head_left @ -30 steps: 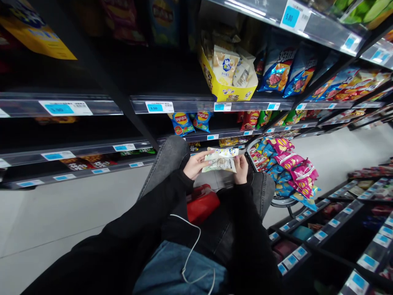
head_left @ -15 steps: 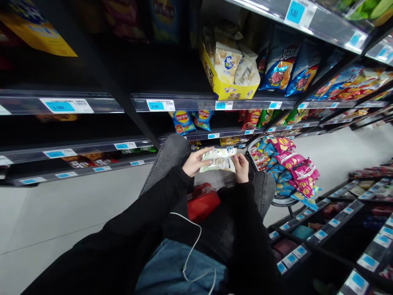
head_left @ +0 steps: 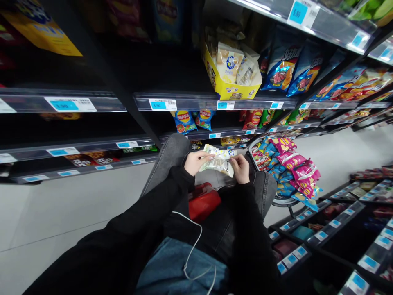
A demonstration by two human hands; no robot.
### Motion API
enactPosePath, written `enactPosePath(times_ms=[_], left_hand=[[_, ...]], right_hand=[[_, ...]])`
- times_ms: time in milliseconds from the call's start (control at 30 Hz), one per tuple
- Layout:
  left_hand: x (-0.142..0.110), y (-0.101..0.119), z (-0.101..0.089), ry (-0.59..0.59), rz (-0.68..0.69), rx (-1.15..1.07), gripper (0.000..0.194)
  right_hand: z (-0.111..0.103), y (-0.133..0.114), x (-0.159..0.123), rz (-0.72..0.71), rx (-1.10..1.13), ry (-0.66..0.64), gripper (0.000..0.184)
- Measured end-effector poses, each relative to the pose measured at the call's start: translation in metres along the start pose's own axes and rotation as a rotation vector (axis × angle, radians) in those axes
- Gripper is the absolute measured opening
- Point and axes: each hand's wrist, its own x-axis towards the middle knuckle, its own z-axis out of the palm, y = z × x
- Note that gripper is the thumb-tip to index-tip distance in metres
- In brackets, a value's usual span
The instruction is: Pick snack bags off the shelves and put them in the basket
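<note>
A pale snack packet (head_left: 220, 164) with blue and yellow print lies back side up between my hands, over my lap. My left hand (head_left: 195, 162) grips its left end, thumb and fingers along the middle seam. Its right end is pinched by my right hand (head_left: 240, 167), near that same seam. Beyond, a yellow display box (head_left: 238, 91) on the shelf holds similar pale packets (head_left: 229, 62). Below my hands a red object (head_left: 204, 201) sits between my legs, partly hidden.
A round basket (head_left: 284, 200) heaped with pink chip bags (head_left: 302, 174) and blue ones stands by my right knee. Shelf rails with price tags (head_left: 162, 105) run in front. Blue Lay's bags (head_left: 185, 121) sit on a lower shelf. More shelving (head_left: 334, 223) is at right.
The packet's outer corners have spread and its middle is drawn in as both hands shifted their grip toward the seam. The view has moved slightly.
</note>
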Motion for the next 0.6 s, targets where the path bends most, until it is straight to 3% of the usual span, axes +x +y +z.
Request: enactPosePath(times_ms=[300, 600], left_hand=[[0.005, -0.001, -0.005, 0.050, -0.100, 0.163, 0.027], [0.006, -0.007, -0.007, -0.071, -0.110, -0.031, 0.025]], right_hand=[[0.006, 0.001, 0.000, 0.002, -0.172, -0.053, 0.025], [-0.005, -0.002, 0.003, 0.061, 0.117, -0.105, 0.029]])
